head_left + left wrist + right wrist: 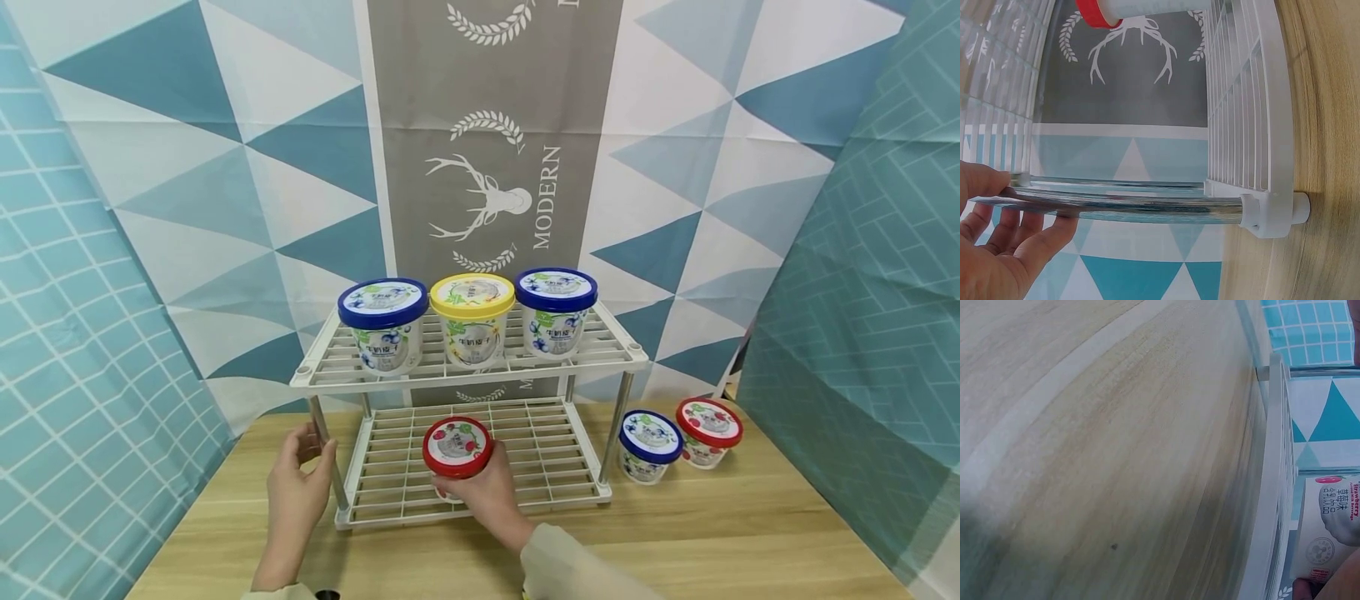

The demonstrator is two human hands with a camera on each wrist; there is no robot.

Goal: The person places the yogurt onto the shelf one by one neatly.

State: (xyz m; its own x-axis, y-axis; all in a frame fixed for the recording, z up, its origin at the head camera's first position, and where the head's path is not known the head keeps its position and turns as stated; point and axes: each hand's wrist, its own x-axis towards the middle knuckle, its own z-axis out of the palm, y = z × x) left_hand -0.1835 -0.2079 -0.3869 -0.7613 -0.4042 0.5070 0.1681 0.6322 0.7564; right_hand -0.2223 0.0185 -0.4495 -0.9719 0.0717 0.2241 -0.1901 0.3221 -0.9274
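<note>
My right hand (pixel 491 497) grips a red-lidded strawberry milk drink tub (pixel 457 446) at the lower shelf (pixel 551 450) of a white two-tier rack. The tub is upright, and its printed side (pixel 1329 515) shows at the edge of the right wrist view. My left hand (pixel 298 483) holds the rack's front left metal post (pixel 1147 207), with thumb on one side and fingers on the other. Above, the top shelf (pixel 442 383) bears a blue-lidded tub (pixel 384 329), a yellow-lidded tub (pixel 473 321) and another blue-lidded tub (pixel 556 312).
Right of the rack, a smaller blue-lidded tub (pixel 649 447) and a red-lidded tub (pixel 708 432) stand close together on the wooden table (pixel 712 533). Patterned cloth (pixel 487 183) hangs behind the rack, with tiled-print cloth (pixel 75 333) along the left. Metal posts (pixel 617 425) flank the lower shelf.
</note>
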